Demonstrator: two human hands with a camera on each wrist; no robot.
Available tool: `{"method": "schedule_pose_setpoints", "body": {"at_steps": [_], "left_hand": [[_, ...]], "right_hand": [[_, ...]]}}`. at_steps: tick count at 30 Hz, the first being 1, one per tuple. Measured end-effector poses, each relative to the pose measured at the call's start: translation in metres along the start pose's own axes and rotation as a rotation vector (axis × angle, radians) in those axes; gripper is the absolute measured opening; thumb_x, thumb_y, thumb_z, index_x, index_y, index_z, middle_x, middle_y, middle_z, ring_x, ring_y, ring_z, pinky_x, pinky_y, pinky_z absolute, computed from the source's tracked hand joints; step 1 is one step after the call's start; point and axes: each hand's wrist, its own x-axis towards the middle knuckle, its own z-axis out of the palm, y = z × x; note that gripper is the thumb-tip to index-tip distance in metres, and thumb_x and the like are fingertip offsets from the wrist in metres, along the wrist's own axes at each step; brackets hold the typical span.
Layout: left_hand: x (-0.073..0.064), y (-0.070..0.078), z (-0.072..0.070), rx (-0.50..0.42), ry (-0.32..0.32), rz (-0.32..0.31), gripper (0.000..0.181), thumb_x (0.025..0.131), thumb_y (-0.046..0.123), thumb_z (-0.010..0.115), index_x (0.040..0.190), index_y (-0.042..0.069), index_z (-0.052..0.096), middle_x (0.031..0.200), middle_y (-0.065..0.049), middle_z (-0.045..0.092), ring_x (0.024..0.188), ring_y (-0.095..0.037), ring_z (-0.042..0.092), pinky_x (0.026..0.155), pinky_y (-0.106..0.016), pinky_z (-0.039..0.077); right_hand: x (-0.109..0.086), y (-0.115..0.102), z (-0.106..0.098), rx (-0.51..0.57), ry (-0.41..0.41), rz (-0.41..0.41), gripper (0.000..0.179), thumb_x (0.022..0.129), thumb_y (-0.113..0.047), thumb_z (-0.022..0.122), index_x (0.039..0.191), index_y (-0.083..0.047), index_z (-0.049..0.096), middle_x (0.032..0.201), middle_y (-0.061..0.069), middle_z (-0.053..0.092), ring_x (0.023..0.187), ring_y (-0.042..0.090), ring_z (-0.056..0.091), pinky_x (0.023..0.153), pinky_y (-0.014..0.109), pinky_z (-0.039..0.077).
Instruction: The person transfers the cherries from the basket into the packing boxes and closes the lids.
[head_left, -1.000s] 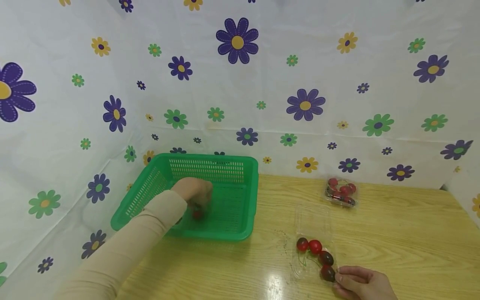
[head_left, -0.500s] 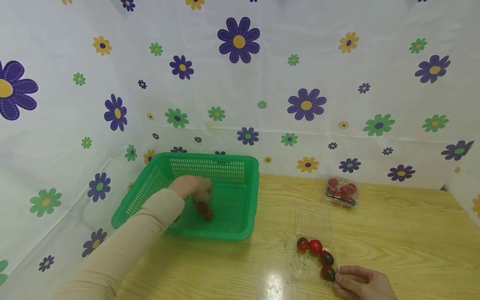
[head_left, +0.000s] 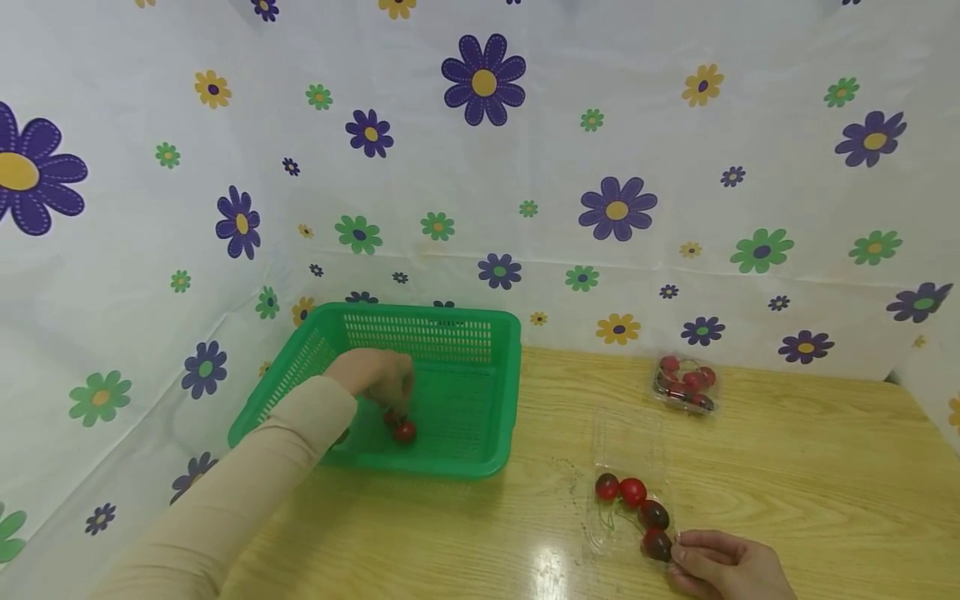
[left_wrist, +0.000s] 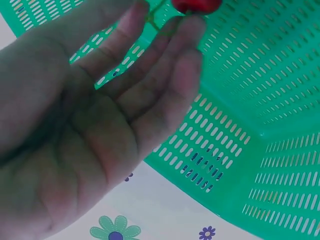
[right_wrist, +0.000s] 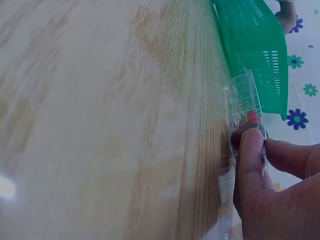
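Note:
My left hand is inside the green basket, fingers pointing down. It pinches cherries by their stems; a red cherry hangs below the fingertips, with another partly hidden beside it. In the left wrist view, a green stem shows between thumb and fingers, with a red cherry at the top edge. My right hand pinches the near right corner of an open clear plastic clamshell box. Several dark red cherries with green stems lie in its near half. The right wrist view shows thumb and fingertips on the box wall.
A second clear box, filled with cherries, stands at the back right, near the flowered curtain. The wooden table extends to the right. Dark specks lie between the basket and the open box.
My left hand has shifted slightly left inside the basket, and the hanging cherries have swung below it. The right hand stays at the box's corner, and the head view has turned slightly.

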Motion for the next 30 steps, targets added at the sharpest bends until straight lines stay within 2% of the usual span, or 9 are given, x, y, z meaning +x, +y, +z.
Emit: {"method": "schedule_pose_setpoints", "body": {"at_steps": [4,7,12,17,21,30], "left_hand": [[0.0005,-0.0015,0.0001,0.000,0.033,0.004,0.004,0.090,0.011,0.077,0.089,0.011,0.073,0.092,-0.002,0.071,0.087,-0.017,0.066,0.079,-0.032,0.060],[0.0018,-0.0016,-0.0016,0.023,0.048,0.007,0.007,0.087,0.014,0.081,0.089,0.011,0.075,0.096,-0.002,0.072,0.093,-0.018,0.067,0.084,-0.035,0.061],[0.0021,-0.0011,-0.0041,0.084,0.035,0.022,0.017,0.082,0.017,0.086,0.094,0.010,0.076,0.104,-0.005,0.073,0.103,-0.022,0.067,0.092,-0.041,0.060],[0.0009,-0.0027,-0.0014,0.010,0.088,0.056,0.003,0.089,0.008,0.075,0.092,0.008,0.077,0.096,-0.004,0.075,0.090,-0.016,0.068,0.084,-0.036,0.062],[0.0018,-0.0041,0.0017,-0.013,0.113,0.101,0.009,0.094,0.011,0.071,0.091,0.008,0.079,0.087,-0.002,0.075,0.081,-0.014,0.068,0.078,-0.032,0.062],[0.0026,-0.0025,0.0036,-0.019,0.100,0.130,0.018,0.100,0.023,0.067,0.100,0.010,0.078,0.087,-0.005,0.075,0.080,-0.015,0.068,0.075,-0.030,0.059]], "right_hand": [[0.0002,-0.0003,0.0028,-0.006,0.036,0.003,0.029,0.087,0.003,0.076,0.113,0.013,0.067,0.086,0.012,0.077,0.079,0.029,0.078,0.075,0.035,0.065],[0.0003,0.0004,0.0030,-0.012,0.042,0.005,0.029,0.087,0.003,0.076,0.113,0.013,0.067,0.087,0.013,0.077,0.080,0.029,0.078,0.075,0.035,0.065],[0.0007,0.0029,0.0017,-0.017,0.045,0.006,0.028,0.086,0.002,0.077,0.111,0.010,0.069,0.089,0.014,0.078,0.081,0.030,0.078,0.075,0.035,0.065],[0.0019,0.0039,0.0022,-0.010,0.060,0.002,0.029,0.085,0.001,0.079,0.111,0.010,0.069,0.089,0.015,0.078,0.081,0.030,0.078,0.075,0.036,0.065],[0.0022,0.0046,0.0025,-0.015,0.069,0.004,0.028,0.085,0.001,0.079,0.110,0.009,0.070,0.089,0.015,0.078,0.080,0.030,0.078,0.074,0.035,0.065],[0.0006,0.0037,0.0017,-0.015,0.056,0.006,0.028,0.085,0.000,0.079,0.110,0.009,0.070,0.089,0.014,0.078,0.081,0.030,0.078,0.075,0.035,0.065]]}}
